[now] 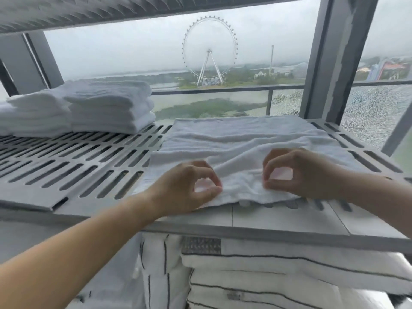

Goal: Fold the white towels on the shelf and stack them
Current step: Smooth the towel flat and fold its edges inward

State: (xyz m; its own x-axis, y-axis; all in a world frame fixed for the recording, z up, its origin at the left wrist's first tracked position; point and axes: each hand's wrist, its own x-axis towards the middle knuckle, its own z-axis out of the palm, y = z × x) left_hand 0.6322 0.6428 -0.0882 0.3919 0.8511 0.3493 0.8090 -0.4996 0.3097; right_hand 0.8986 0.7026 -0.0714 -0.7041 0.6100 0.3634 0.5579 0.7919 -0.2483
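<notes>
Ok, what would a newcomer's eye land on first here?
The left hand and right hand pinch the near edge of a rumpled white towel spread on the slotted grey metal shelf. Two stacks of folded white towels sit at its back left, and a white Ferris wheel stands outside.

A grey metal shelf pierced with rows of long slots (66,166) runs from left to right. At its far left sit a lower stack of folded white towels (33,114) and, touching it on the right, a taller stack of folded white towels (111,108). On the right half lies a rumpled white terry towel (245,143), spread open, its near edge at the shelf's solid near rim.
</notes>
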